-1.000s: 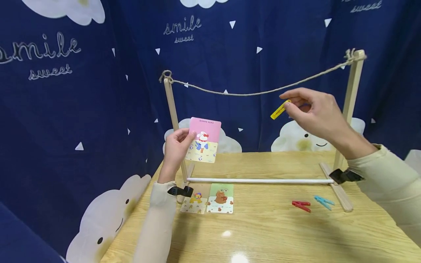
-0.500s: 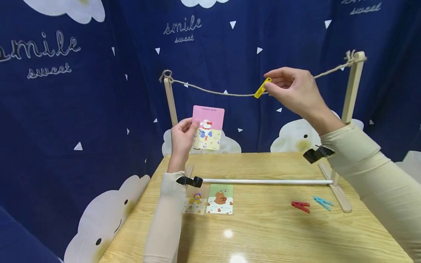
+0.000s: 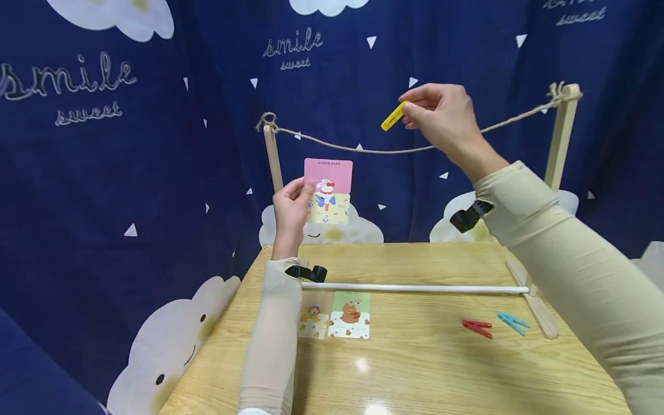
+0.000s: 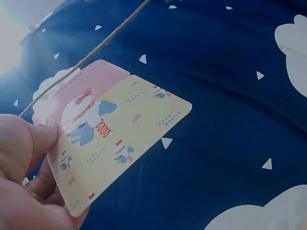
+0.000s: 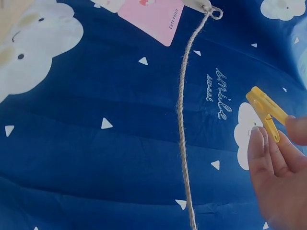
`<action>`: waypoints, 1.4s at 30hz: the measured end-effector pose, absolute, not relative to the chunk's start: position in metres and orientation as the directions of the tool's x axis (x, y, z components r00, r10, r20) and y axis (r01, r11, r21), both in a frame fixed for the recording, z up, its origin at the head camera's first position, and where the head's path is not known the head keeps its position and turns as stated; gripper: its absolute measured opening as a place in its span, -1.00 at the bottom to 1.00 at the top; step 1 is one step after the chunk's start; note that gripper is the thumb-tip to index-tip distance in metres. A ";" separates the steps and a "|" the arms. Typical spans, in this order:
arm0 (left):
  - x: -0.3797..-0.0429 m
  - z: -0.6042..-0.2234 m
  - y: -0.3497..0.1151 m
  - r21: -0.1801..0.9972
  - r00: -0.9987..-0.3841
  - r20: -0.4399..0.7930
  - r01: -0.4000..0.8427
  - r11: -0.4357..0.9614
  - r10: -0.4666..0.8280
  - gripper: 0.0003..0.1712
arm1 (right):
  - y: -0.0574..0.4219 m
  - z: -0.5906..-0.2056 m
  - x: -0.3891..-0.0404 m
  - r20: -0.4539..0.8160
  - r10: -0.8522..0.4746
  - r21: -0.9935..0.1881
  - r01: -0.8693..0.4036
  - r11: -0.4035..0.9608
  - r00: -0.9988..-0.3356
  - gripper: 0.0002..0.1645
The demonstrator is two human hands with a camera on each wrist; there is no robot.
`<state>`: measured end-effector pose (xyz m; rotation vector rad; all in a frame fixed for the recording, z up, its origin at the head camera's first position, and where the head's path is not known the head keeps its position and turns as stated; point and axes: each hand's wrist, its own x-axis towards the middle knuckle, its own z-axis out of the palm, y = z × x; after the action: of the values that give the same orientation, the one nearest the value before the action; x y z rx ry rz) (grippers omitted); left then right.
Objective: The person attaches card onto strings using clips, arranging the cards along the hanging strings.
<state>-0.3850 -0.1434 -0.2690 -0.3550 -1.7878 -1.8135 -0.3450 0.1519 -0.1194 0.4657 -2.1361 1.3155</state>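
Note:
Between thumb and fingers, my left hand (image 3: pixel 291 212) pinches a pink and yellow card (image 3: pixel 334 176) by its left edge. The card, printed with a white rabbit, is upright just below the left part of the rope (image 3: pixel 373 151). My right hand (image 3: pixel 443 118) is above the rope and pinches a yellow clothespin (image 3: pixel 394 116) by its handle end. In the right wrist view the clothespin (image 5: pixel 265 112) points away from the fingers, apart from the rope (image 5: pixel 182 120). The left wrist view shows the card (image 4: pixel 115 134) tilted, with the thumb on its face.
The rope sags between two wooden posts (image 3: pixel 562 135), joined low down by a white rod (image 3: pixel 415 287). A bear card (image 3: pixel 350 314) and a lion card (image 3: pixel 313 317), partly behind the left sleeve, lie on the table (image 3: pixel 415 369). Red (image 3: pixel 477 328) and blue (image 3: pixel 513 323) clothespins lie at right.
My right hand has risen and moved left with the yellow clothespin, from below the rope to above it. My left hand has lifted the rabbit card up toward the rope.

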 end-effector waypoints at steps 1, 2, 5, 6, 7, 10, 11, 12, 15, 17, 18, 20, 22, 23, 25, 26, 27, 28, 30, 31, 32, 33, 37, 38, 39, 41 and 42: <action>-0.386 -0.268 -0.143 0.829 -0.806 0.553 0.557 0.045 -0.210 -0.68 | 0.150 -0.118 -0.348 0.633 0.011 -0.697 -0.564 0.442 -0.774 -0.68; -0.387 -0.267 -0.143 0.829 -0.805 0.552 0.557 0.044 -0.217 -0.69 | 0.148 -0.117 -0.350 0.629 0.014 -0.705 -0.562 0.433 -0.778 -0.68; -0.391 -0.264 -0.143 0.831 -0.804 0.548 0.555 0.041 -0.231 -0.70 | 0.143 -0.114 -0.357 0.618 0.016 -0.715 -0.554 0.426 -0.786 -0.69; -0.392 -0.264 -0.143 0.832 -0.806 0.546 0.553 0.036 -0.231 -0.70 | 0.141 -0.113 -0.360 0.616 0.016 -0.716 -0.551 0.429 -0.788 -0.69; -0.393 -0.263 -0.143 0.834 -0.808 0.542 0.550 0.031 -0.230 -0.70 | 0.140 -0.112 -0.361 0.612 0.016 -0.718 -0.546 0.431 -0.791 -0.69; -0.397 -0.261 -0.143 0.838 -0.815 0.535 0.546 0.013 -0.223 -0.69 | 0.134 -0.109 -0.366 0.608 0.014 -0.712 -0.538 0.451 -0.794 -0.69; -0.398 -0.260 -0.142 0.837 -0.815 0.536 0.547 0.011 -0.221 -0.68 | 0.132 -0.109 -0.367 0.609 0.012 -0.708 -0.537 0.459 -0.793 -0.69; -0.399 -0.260 -0.142 0.837 -0.815 0.537 0.548 0.011 -0.219 -0.68 | 0.130 -0.108 -0.368 0.610 0.011 -0.705 -0.537 0.464 -0.792 -0.68; -0.403 -0.259 -0.141 0.833 -0.810 0.542 0.552 0.017 -0.223 -0.69 | 0.123 -0.106 -0.371 0.616 0.010 -0.694 -0.537 0.479 -0.787 -0.68; -0.404 -0.258 -0.140 0.836 -0.811 0.539 0.548 0.029 -0.228 -0.69 | 0.118 -0.106 -0.373 0.618 0.012 -0.693 -0.537 0.481 -0.786 -0.68; -0.405 -0.258 -0.140 0.839 -0.812 0.536 0.543 0.035 -0.230 -0.69 | 0.116 -0.106 -0.375 0.616 0.015 -0.696 -0.534 0.480 -0.788 -0.69; -0.406 -0.259 -0.139 0.846 -0.819 0.525 0.531 0.041 -0.232 -0.69 | 0.112 -0.107 -0.378 0.608 0.019 -0.701 -0.526 0.483 -0.793 -0.69; -0.407 -0.260 -0.138 0.856 -0.828 0.510 0.514 0.045 -0.234 -0.70 | 0.108 -0.110 -0.382 0.600 0.021 -0.704 -0.516 0.488 -0.799 -0.70; -0.407 -0.261 -0.138 0.861 -0.832 0.503 0.507 0.044 -0.234 -0.70 | 0.106 -0.112 -0.383 0.597 0.020 -0.705 -0.512 0.490 -0.802 -0.70; -0.407 -0.263 -0.137 0.866 -0.839 0.493 0.497 0.042 -0.230 -0.71 | 0.103 -0.117 -0.386 0.595 0.014 -0.702 -0.510 0.498 -0.804 -0.70; -0.407 -0.264 -0.136 0.867 -0.841 0.491 0.496 0.041 -0.227 -0.71 | 0.101 -0.119 -0.387 0.593 0.011 -0.701 -0.509 0.499 -0.805 -0.71; -0.407 -0.264 -0.136 0.867 -0.841 0.492 0.496 0.043 -0.223 -0.71 | 0.100 -0.121 -0.389 0.592 0.009 -0.700 -0.508 0.502 -0.806 -0.71; -0.407 -0.265 -0.135 0.865 -0.840 0.496 0.499 0.047 -0.219 -0.71 | 0.099 -0.123 -0.390 0.590 0.007 -0.700 -0.507 0.503 -0.808 -0.71; -0.408 -0.267 -0.135 0.859 -0.837 0.507 0.509 0.049 -0.207 -0.71 | 0.097 -0.126 -0.391 0.583 0.007 -0.703 -0.500 0.506 -0.812 -0.71; -0.408 -0.267 -0.135 0.856 -0.834 0.513 0.514 0.052 -0.202 -0.71 | 0.096 -0.127 -0.392 0.580 0.008 -0.705 -0.497 0.506 -0.815 -0.71; -0.408 -0.268 -0.135 0.854 -0.832 0.518 0.518 0.055 -0.197 -0.71 | 0.095 -0.128 -0.393 0.574 0.008 -0.709 -0.493 0.504 -0.819 -0.71; -0.408 -0.268 -0.135 0.852 -0.831 0.521 0.521 0.058 -0.195 -0.71 | 0.093 -0.129 -0.394 0.570 0.007 -0.713 -0.490 0.502 -0.822 -0.71; -0.408 -0.269 -0.135 0.853 -0.832 0.519 0.519 0.056 -0.197 -0.72 | 0.089 -0.131 -0.395 0.559 -0.006 -0.722 -0.491 0.487 -0.829 -0.71; -0.408 -0.269 -0.135 0.854 -0.833 0.517 0.517 0.056 -0.197 -0.72 | 0.088 -0.132 -0.396 0.556 -0.010 -0.724 -0.490 0.485 -0.831 -0.71; -0.408 -0.269 -0.135 0.856 -0.835 0.514 0.513 0.056 -0.198 -0.72 | 0.087 -0.133 -0.396 0.554 -0.011 -0.725 -0.489 0.486 -0.832 -0.71; -0.408 -0.270 -0.135 0.858 -0.837 0.510 0.510 0.058 -0.197 -0.72 | 0.085 -0.134 -0.397 0.553 -0.015 -0.723 -0.489 0.488 -0.833 -0.71; -0.408 -0.270 -0.134 0.859 -0.838 0.509 0.508 0.062 -0.197 -0.72 | 0.084 -0.135 -0.397 0.552 -0.016 -0.722 -0.488 0.490 -0.834 -0.72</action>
<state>-0.4078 -0.1344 -0.2698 -0.3094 -1.8420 -1.8287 -0.3973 0.0840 -0.1349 0.4152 -2.2592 1.3139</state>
